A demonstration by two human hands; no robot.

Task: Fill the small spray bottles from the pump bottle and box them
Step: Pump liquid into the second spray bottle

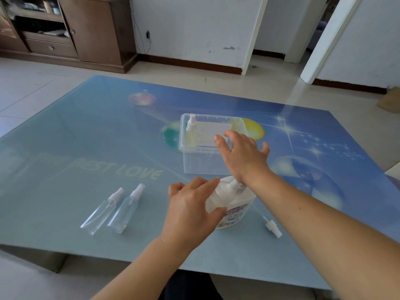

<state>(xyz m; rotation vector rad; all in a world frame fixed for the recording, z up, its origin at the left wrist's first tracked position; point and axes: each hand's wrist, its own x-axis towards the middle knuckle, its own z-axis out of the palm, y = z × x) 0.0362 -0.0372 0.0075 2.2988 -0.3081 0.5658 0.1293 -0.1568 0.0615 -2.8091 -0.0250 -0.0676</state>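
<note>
A white pump bottle (234, 205) with a printed label stands on the table near the front. My left hand (190, 210) grips its left shoulder, thumb in front and fingers curled over the top. My right hand (242, 155) hovers with fingers spread over the near right corner of a clear plastic box (194, 163); its wrist covers the pump head. Inside the box, one small spray bottle (190, 132) with yellowish liquid leans at the left wall. Two empty capped spray bottles (100, 212) (127, 207) lie to the left. A loose spray head (273, 230) with its tube lies to the right.
The glass table (86, 148) has a blue printed top and its front edge runs close to me. A brown wooden cabinet (91, 29) stands on the tiled floor at the back left, a doorway at the back right.
</note>
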